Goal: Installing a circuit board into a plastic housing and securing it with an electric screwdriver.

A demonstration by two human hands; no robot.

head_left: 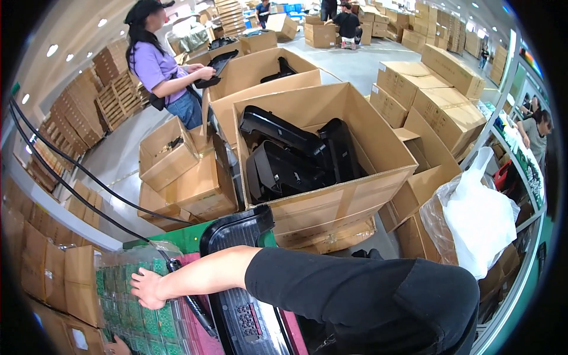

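Note:
My right hand point(149, 289) reaches across to the left, fingers spread over a clear plastic tray point(177, 322) filled with green circuit boards point(121, 278). Nothing shows in its grasp. At the bottom left edge, only a bit of my left hand point(120, 346) is visible beside the tray; its fingers cannot be made out. Under my right forearm lies a long black plastic housing point(228, 307) with rectangular cut-outs, on a pink mat point(290, 325). A black electric screwdriver point(200, 313) on a cable lies between tray and housing, partly covered by my forearm.
A large open carton point(343, 204) with black plastic housings point(290, 168) stands beyond the bench. Smaller cartons point(201, 183) are at its left, a white plastic bag point(479, 213) at right. A person in a purple shirt point(155, 68) holds a black part. Dark cables point(77, 204) cross the left.

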